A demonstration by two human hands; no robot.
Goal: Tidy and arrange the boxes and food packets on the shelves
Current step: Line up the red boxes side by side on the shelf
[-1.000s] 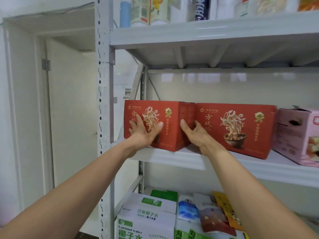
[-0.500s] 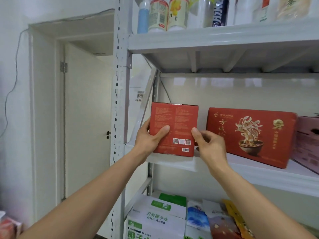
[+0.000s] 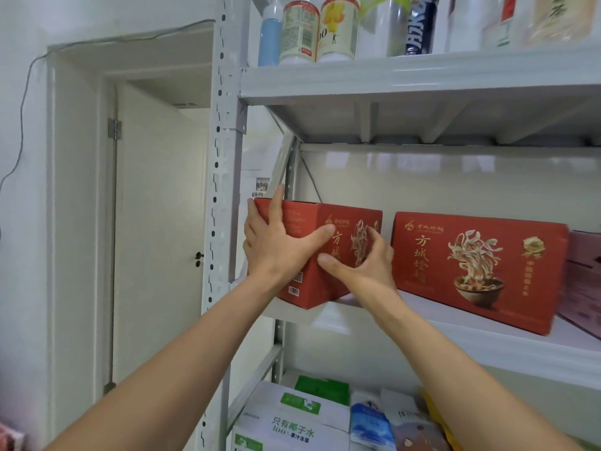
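As the red noodle box [image 3: 318, 284] is gripped at its overhanging corner by the left hand [image 3: 276, 252] and right hand [image 3: 361, 265], its long axis is seen skewed to the shelf [image 3: 487, 353] edge

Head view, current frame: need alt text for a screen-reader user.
A person's left hand and right hand hold a red noodle box, turned corner-first at the left end of a white metal shelf. A matching red box stands apart to its right; bottles line the shelf above, with white cartons and packets below.
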